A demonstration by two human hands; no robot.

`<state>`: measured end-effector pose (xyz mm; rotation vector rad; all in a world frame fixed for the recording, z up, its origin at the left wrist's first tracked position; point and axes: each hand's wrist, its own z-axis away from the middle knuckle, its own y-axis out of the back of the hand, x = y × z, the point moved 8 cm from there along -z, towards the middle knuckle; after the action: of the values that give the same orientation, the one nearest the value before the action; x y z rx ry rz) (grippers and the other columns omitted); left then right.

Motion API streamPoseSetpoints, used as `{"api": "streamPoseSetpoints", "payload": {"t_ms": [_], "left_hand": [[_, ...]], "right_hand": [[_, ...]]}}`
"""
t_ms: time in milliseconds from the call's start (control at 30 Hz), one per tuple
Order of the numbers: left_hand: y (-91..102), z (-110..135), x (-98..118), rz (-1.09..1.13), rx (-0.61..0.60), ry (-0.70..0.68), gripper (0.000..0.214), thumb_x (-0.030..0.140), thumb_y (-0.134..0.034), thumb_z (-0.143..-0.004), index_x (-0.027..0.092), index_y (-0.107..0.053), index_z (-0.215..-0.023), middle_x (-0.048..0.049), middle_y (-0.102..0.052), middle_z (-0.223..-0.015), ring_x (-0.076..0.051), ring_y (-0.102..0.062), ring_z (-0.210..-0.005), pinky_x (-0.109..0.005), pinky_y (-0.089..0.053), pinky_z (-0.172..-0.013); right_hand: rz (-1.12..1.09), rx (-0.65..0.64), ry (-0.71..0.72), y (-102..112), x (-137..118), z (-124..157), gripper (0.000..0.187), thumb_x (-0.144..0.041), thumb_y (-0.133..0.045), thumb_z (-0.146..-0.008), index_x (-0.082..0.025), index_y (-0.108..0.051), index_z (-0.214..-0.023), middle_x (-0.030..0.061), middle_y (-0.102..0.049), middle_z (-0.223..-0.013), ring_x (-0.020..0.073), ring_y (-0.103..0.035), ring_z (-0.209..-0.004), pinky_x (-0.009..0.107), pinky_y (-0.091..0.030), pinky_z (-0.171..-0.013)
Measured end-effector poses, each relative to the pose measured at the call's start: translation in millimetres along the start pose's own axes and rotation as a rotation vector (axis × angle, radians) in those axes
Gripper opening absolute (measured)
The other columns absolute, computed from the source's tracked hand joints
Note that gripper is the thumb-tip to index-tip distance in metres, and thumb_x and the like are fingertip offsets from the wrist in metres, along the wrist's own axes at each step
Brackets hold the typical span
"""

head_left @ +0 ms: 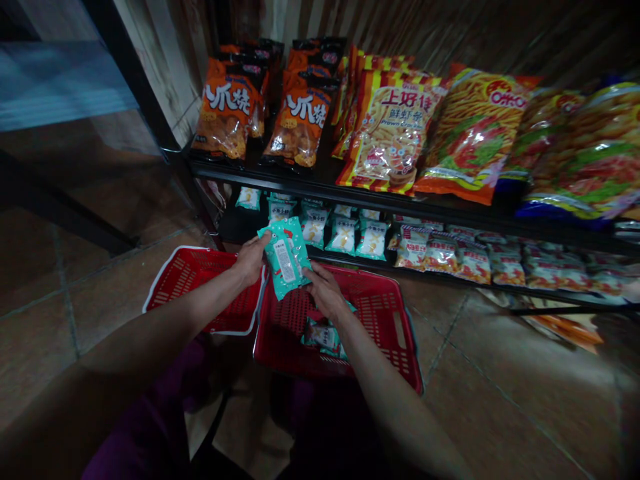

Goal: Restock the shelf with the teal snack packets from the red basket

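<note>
Packet (287, 259) in teal is hovering between both hands above the left part of a red basket (383, 303), its label panel facing up. Its long axis is running from the lower shelf (234, 223) toward the person, the far end leaning left. The left hand (251, 257) is pinching the far left edge; the right hand (325, 290) is gripping the near right edge. Below, the red basket is holding some teal packs (323, 335); a second basket (193, 267) is standing just left of it.
</note>
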<state>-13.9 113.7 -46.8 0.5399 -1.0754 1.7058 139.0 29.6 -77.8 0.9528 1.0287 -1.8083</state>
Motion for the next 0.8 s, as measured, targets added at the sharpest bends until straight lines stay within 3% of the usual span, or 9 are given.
{"api": "streamPoseSetpoints", "payload": {"t_ms": [133, 300, 567, 800], "left_hand": [[1.9, -2.1, -0.6, -0.009, 0.005, 0.001, 0.021, 0.037, -0.073, -0.072, 0.017, -0.067, -0.078, -0.002, -0.07, -0.074, -0.012, -0.061, -0.058, -0.024, -0.046, -0.056], [-1.7, 0.9, -3.8, -0.005, -0.027, 0.023, 0.02, 0.032, -0.074, -0.07, 0.016, -0.067, -0.079, -0.0031, -0.071, -0.075, -0.014, -0.063, -0.062, -0.026, -0.05, -0.06], [-11.5, 9.7, -4.7, -0.017, -0.107, 0.028, 0.019, 0.026, -0.078, -0.062, 0.015, -0.066, -0.074, -0.0026, -0.07, -0.071, -0.013, -0.061, -0.06, -0.024, -0.05, -0.062], [-13.2, 9.2, -7.9, -0.04, -0.149, 0.037, 0.017, 0.021, -0.075, -0.061, 0.013, -0.068, -0.074, -0.0051, -0.071, -0.074, -0.015, -0.063, -0.065, -0.028, -0.051, -0.066]], "right_hand": [[0.011, 0.01, -0.007, 2.0, 1.4, -0.3, 0.041, -0.044, -0.077, -0.063, -0.023, -0.069, -0.096, 0.0006, -0.073, -0.091, 0.0168, -0.067, -0.08, 0.028, -0.054, -0.069], [0.073, -0.017, 0.05, 3.3, -0.1, -3.3, 0.039, -0.048, -0.074, -0.068, -0.026, -0.068, -0.099, -0.0006, -0.072, -0.097, 0.0185, -0.066, -0.092, 0.032, -0.053, -0.082], [0.059, -0.055, 0.064, 1.4, -2.5, -3.1, 0.038, -0.049, -0.074, -0.068, -0.025, -0.07, -0.098, -0.0009, -0.072, -0.089, 0.0164, -0.066, -0.074, 0.033, -0.055, -0.078], [0.037, -0.007, 0.108, 4.6, -5.3, -5.8, 0.036, -0.05, -0.076, -0.065, -0.026, -0.072, -0.091, -0.0013, -0.072, -0.086, 0.0151, -0.066, -0.078, 0.03, -0.054, -0.079]]}}
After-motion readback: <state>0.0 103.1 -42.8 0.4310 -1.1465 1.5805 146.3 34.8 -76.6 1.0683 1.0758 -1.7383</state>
